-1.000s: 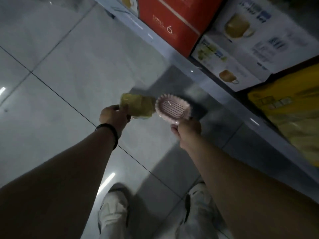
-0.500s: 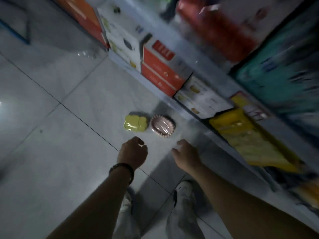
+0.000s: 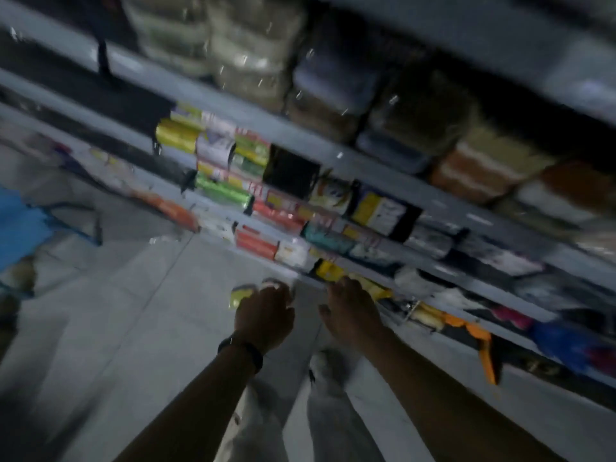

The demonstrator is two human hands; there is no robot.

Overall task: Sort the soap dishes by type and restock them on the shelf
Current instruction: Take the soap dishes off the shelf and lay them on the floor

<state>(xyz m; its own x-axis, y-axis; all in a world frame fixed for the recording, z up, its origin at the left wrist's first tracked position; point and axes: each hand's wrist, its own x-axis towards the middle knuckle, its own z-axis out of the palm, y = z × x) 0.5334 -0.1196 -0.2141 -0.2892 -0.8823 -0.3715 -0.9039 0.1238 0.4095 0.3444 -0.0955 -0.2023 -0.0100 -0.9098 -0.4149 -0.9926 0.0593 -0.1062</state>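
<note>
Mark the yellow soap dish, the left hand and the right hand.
yellow soap dish (image 3: 240, 295): head view, its visible left part.
left hand (image 3: 265, 315): head view, back of hand.
right hand (image 3: 350, 310): head view, back of hand.

Your left hand (image 3: 265, 315) covers most of the yellow soap dish (image 3: 240, 294) on the floor, and its own fingers are too smeared to read. The whole shelf (image 3: 333, 152) is motion-blurred, so no label on the packages (image 3: 220, 191) is legible. Your forearms (image 3: 186, 405) run off the near edge.
</note>
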